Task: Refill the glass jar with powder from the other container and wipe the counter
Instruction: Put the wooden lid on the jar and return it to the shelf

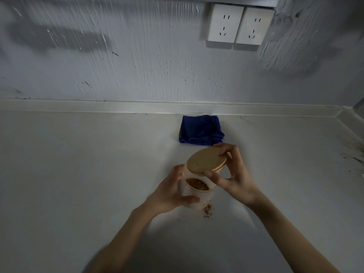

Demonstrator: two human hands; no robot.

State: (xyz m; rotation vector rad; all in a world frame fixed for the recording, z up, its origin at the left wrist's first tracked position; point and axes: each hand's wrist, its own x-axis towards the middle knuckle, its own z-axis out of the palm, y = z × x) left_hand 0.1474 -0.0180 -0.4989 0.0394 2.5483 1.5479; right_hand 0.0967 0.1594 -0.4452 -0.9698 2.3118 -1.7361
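A clear glass jar [194, 195] stands on the pale counter [78, 164] with reddish-brown powder [197, 184] inside it. My left hand [171, 192] wraps around the jar's left side. My right hand [234, 174] pinches a round wooden lid [205, 160] by its edge, and the lid sits tilted over the jar's mouth. A small patch of spilled powder [207, 210] lies on the counter just right of the jar's base. A folded blue cloth [201, 130] rests behind the jar near the wall. No other container is in view.
Two white wall sockets [239, 24] are mounted on the rough wall above the cloth. A raised backsplash edge [137, 107] runs along the rear of the counter and turns forward at the right corner. Dark stains [352, 154] mark the counter's far right.
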